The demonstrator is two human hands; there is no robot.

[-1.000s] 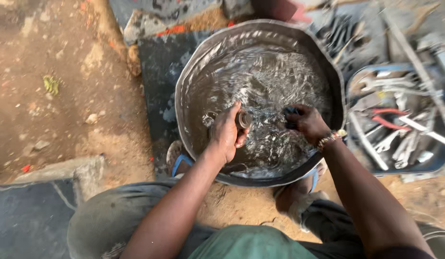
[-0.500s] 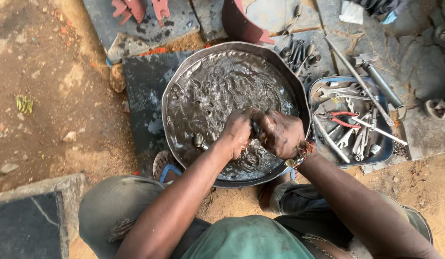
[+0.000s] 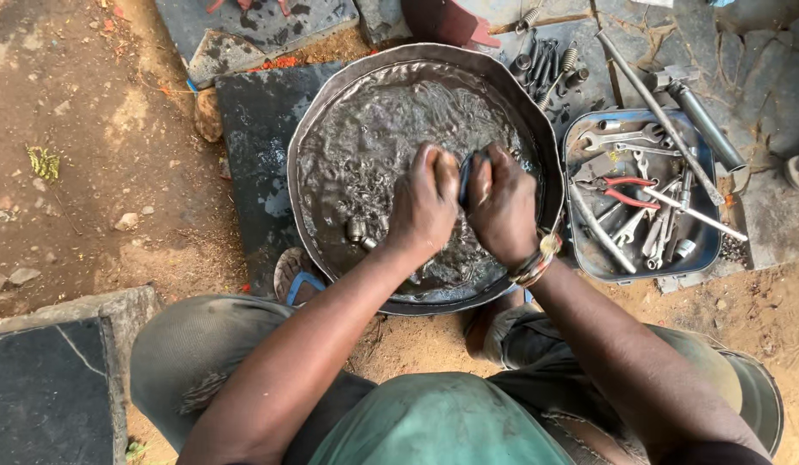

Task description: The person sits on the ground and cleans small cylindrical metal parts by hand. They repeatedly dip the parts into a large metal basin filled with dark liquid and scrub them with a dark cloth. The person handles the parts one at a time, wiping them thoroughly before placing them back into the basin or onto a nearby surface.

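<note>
In the middle of the frame the left hand (image 3: 425, 202) and the right hand (image 3: 503, 202) are clenched together on a small dark part (image 3: 465, 176), just over the dark liquid in the basin (image 3: 331, 112); I think it is best to rub it low over the liquid with a firm grip, so it does not slip away. Small metal cylinders (image 3: 358, 231) lie in the liquid at the left wrist. To the right, just beside the basin, a blue tray (image 3: 580, 258) holds wrenches and red pliers (image 3: 619, 191), and bolts (image 3: 546, 56) lie at the upper edge.
</note>
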